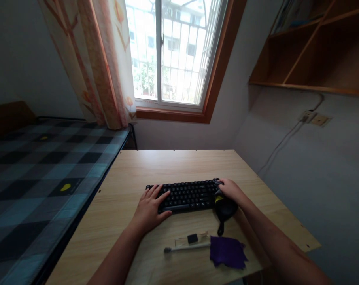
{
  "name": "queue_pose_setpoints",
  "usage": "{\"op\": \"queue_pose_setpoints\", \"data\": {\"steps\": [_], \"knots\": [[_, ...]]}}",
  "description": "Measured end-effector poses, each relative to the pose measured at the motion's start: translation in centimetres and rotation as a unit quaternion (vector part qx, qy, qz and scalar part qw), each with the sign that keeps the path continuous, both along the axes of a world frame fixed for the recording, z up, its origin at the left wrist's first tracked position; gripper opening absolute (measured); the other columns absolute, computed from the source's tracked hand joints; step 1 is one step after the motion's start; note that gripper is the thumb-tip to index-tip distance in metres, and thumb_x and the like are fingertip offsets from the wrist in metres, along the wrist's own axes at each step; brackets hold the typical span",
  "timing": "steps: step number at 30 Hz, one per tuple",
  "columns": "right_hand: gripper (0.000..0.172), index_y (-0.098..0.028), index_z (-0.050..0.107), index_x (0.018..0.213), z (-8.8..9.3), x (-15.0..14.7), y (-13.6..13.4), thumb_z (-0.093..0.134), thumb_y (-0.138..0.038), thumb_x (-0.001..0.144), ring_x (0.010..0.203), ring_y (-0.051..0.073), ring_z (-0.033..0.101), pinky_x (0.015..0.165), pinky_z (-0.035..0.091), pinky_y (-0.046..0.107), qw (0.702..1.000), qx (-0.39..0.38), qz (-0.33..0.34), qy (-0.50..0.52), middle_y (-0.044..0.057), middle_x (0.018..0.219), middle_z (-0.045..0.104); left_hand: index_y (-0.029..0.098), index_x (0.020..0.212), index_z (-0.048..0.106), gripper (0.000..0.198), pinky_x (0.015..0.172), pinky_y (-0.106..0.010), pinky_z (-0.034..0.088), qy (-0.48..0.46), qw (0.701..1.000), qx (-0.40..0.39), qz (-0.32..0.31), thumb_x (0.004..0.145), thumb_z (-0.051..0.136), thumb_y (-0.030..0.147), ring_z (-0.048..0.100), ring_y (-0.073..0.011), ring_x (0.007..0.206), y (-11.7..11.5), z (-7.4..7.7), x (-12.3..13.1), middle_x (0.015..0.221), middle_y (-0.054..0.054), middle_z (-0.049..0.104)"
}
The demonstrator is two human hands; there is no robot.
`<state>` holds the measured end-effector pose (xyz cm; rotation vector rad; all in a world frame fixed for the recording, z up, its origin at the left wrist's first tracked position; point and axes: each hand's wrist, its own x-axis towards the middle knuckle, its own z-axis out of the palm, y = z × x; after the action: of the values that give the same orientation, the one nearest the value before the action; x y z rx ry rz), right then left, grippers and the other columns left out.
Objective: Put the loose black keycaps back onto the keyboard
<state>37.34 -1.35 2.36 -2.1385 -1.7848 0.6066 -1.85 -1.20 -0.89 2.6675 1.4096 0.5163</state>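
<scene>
A black keyboard [191, 194] lies across the wooden table. My left hand [151, 208] rests on its left end, fingers spread over the keys and thumb by the front edge. At the keyboard's right end, my right hand [229, 189] is closed around the upper, greyish part of a black bulb-shaped tool [226, 209] with a yellow band. Its narrow tip points down toward the table front, and the bulb covers the keyboard's front right corner. My right fingertips are partly hidden. Nearer me lie a toothbrush [187, 247], a small black square piece [193, 238] and a purple cloth [227, 252].
The table [173, 164] reaches toward a window [179, 55] with a patterned curtain [99, 59]. Left of it stands a bed with a checked cover [49, 162]. On the right wall are a wooden shelf [304, 59] and a socket [308, 116] with a cord.
</scene>
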Motion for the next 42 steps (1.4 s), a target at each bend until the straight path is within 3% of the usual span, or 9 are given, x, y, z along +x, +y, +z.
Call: {"op": "queue_pose_setpoints", "data": {"steps": [7,12,14,17,21,26,30,34,42], "knots": [[0.03,-0.014,0.075,0.09,0.6,0.7,0.2,0.049,-0.011,0.076,0.081,0.019,0.069,0.064,0.046,0.022,0.996,-0.087,0.011,0.017,0.008,0.092,0.077,0.037,0.142,0.057,0.071,0.118,-0.059,0.027,-0.001,1.0,0.004,0.002,0.078,0.072,0.061,0.035,-0.0367,0.146,0.0,0.0,0.1,0.158,-0.007,0.042],[0.024,-0.013,0.075,0.078,2.5,1.3,0.5,0.052,-0.009,0.072,0.068,0.019,0.066,0.059,0.046,0.024,0.988,-0.146,0.038,0.023,0.008,0.077,0.075,0.036,0.142,0.057,0.07,0.118,-0.058,0.026,-0.003,1.0,0.001,0.003,0.078,0.072,0.059,0.035,-0.0367,0.146,0.0,0.0,0.1,0.158,-0.008,0.042],[0.028,-0.014,0.077,0.083,3.5,1.0,0.6,0.052,-0.009,0.072,0.071,0.02,0.067,0.064,0.048,0.025,0.988,-0.139,0.067,0.019,0.008,0.081,0.076,0.036,0.143,0.056,0.07,0.119,-0.058,0.025,-0.01,1.0,0.003,0.0,0.078,0.072,0.059,0.035,-0.0371,0.146,0.0,-0.1,0.0,0.158,-0.007,0.042],[0.039,-0.018,0.078,0.104,4.4,-0.1,0.5,0.052,-0.01,0.077,0.094,0.021,0.069,0.084,0.05,0.028,0.984,-0.064,0.165,-0.01,0.007,0.104,0.077,0.037,0.142,0.057,0.07,0.119,-0.059,0.025,-0.017,1.0,0.004,-0.003,0.078,0.073,0.059,0.035,-0.0379,0.146,0.1,-0.3,0.0,0.159,-0.006,0.042],[0.045,-0.022,0.077,0.116,4.2,-2.2,0.2,0.053,-0.013,0.079,0.109,0.023,0.067,0.098,0.047,0.032,0.968,-0.021,0.237,-0.077,0.008,0.12,0.074,0.036,0.142,0.057,0.07,0.119,-0.059,0.026,-0.013,1.0,0.003,0.0,0.078,0.073,0.059,0.035,-0.0379,0.146,0.1,-0.2,0.0,0.158,-0.006,0.042],[0.046,-0.024,0.08,0.108,3.7,-2.3,0.0,0.054,-0.01,0.073,0.104,0.026,0.07,0.092,0.05,0.034,0.97,-0.083,0.204,-0.101,0.008,0.115,0.076,0.037,0.142,0.057,0.07,0.118,-0.059,0.026,-0.008,1.0,-0.005,0.001,0.078,0.073,0.058,0.035,-0.0379,0.146,0.0,0.1,0.0,0.159,-0.006,0.042],[0.045,-0.024,0.081,0.103,3.7,0.6,-0.2,0.056,-0.008,0.07,0.099,0.026,0.071,0.087,0.05,0.032,0.975,-0.115,0.162,-0.094,0.007,0.108,0.078,0.037,0.143,0.056,0.07,0.119,-0.058,0.026,-0.01,1.0,-0.001,0.0,0.079,0.072,0.058,0.034,-0.0375,0.146,0.0,0.0,0.0,0.159,-0.005,0.041],[0.045,-0.02,0.08,0.106,3.5,3.2,-0.5,0.052,-0.007,0.073,0.1,0.023,0.07,0.09,0.049,0.029,0.984,-0.097,0.143,-0.039,0.006,0.109,0.078,0.037,0.143,0.056,0.069,0.119,-0.059,0.026,-0.008,1.0,-0.003,0.0,0.079,0.071,0.059,0.036,-0.0381,0.145,0.1,-0.1,0.0,0.158,-0.005,0.042],[0.047,-0.015,0.078,0.112,2.0,1.5,-1.6,0.05,-0.008,0.075,0.108,0.023,0.068,0.097,0.048,0.029,0.99,-0.062,0.121,-0.018,0.01,0.117,0.075,0.036,0.142,0.057,0.069,0.119,-0.058,0.026,0.011,1.0,-0.006,0.008,0.08,0.07,0.06,0.035,-0.0372,0.146,0.0,0.3,0.2,0.158,-0.006,0.043]]}}
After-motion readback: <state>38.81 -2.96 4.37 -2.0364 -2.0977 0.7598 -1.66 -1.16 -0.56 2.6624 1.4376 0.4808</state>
